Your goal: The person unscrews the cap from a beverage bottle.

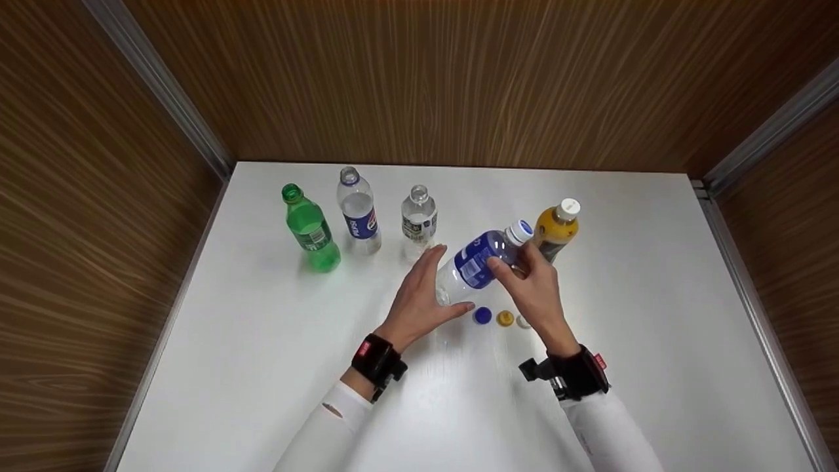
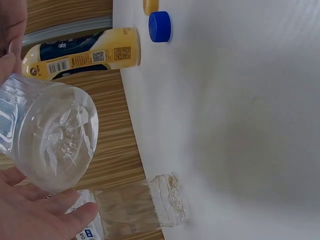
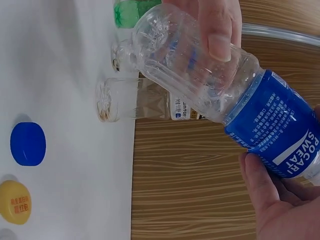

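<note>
A clear Pocari Sweat bottle (image 1: 477, 263) with a blue label is tilted above the table, its white and blue cap (image 1: 520, 232) on the neck. My right hand (image 1: 539, 292) grips it around the label and shoulder, thumb in front. Around the bottle's base (image 2: 60, 137), my left hand (image 1: 417, 300) spreads its thumb and fingers, mostly straight; whether they press on the plastic is hard to tell. Below lie a blue cap (image 1: 482, 315), a yellow cap (image 1: 505, 318) and a white cap (image 1: 524, 322), the last partly covered by the right hand.
Uncapped bottles stand at the back left: a green one (image 1: 313, 233), a Pepsi bottle (image 1: 360, 213) and a clear labelled bottle (image 1: 419, 219). Behind my right hand stands a yellow bottle (image 1: 556, 226) with a white cap. Wood-grain panels (image 1: 419, 85) border the white table (image 1: 262, 367).
</note>
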A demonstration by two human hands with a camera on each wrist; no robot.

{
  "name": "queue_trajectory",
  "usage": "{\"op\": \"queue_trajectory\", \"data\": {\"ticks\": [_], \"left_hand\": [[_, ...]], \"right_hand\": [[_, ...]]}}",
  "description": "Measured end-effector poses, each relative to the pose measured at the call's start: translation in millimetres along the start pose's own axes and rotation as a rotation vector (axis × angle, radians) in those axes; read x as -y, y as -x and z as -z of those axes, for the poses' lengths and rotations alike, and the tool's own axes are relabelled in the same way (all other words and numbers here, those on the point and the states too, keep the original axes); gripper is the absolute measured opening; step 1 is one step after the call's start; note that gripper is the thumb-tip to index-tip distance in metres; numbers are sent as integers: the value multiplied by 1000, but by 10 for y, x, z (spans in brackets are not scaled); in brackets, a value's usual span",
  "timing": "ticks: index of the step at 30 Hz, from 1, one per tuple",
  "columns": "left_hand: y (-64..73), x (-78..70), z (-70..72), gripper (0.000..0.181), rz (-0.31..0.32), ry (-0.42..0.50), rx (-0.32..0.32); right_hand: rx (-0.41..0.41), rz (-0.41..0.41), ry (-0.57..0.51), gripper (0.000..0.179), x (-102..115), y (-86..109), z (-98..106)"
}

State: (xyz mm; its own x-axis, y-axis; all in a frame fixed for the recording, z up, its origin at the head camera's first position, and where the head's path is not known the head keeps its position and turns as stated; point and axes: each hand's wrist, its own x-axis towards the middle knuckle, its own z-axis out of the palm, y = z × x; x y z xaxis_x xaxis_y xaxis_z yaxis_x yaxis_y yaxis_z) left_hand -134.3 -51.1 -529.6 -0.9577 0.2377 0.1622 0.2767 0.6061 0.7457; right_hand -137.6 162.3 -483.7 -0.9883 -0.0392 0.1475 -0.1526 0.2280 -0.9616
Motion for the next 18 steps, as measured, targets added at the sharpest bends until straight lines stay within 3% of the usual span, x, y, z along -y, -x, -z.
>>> {"op": "queue_trajectory", "data": {"ticks": [9, 18], "left_hand": [[7, -31, -24, 102, 44, 60, 42], [21, 54, -49, 83, -43, 50, 8]], "right_hand": [[10, 15, -17, 60, 27, 39, -63], [35, 3, 94, 58, 37, 23, 21]]}}
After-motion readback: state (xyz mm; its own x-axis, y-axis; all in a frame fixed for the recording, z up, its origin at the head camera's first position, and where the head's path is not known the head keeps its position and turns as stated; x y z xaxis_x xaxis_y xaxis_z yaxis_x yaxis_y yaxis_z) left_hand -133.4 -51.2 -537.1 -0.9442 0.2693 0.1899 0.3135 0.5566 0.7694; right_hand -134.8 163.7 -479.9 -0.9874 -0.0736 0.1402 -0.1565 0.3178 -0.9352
